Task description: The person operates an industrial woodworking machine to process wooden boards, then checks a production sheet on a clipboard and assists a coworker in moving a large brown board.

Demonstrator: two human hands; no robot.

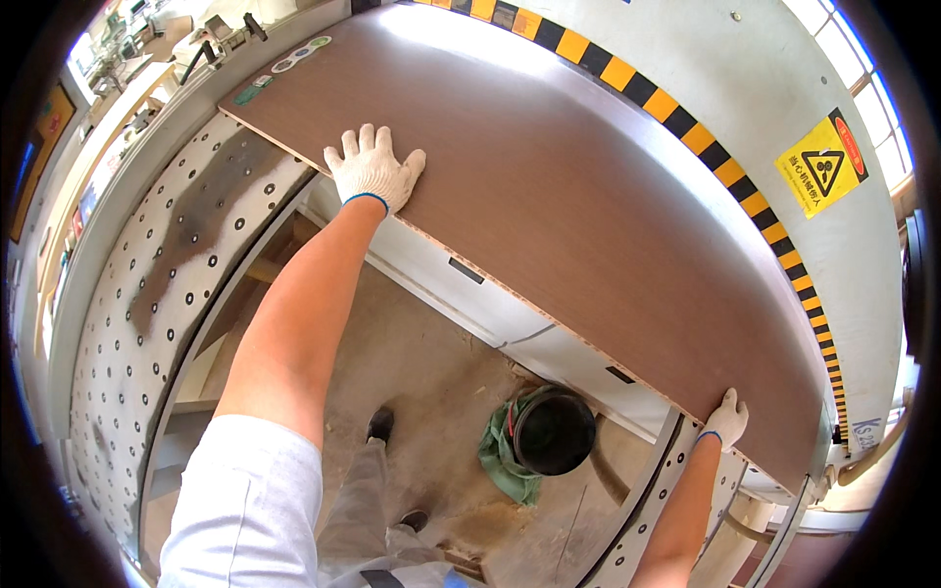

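Observation:
A long brown board [549, 206] lies flat across the machine in front of me, its raw chipboard edge facing me. My left hand [376, 176], in a white knit glove with a blue cuff, rests flat on the near edge toward the board's left end, fingers spread. Near the right end, my gloved right hand [725, 421] lies on the same edge with its fingers stretched over the top face. Neither hand has a small object in it. The board's far side runs along the machine's pale beam [696, 69].
Black-and-yellow striping [676, 120] and a yellow warning sign [823, 165] mark the beam. Perforated support tables stand at left [186, 225] and lower right [662, 485]. On the floor between them is a black bucket [554, 431] with green cloth [505, 461] beside it.

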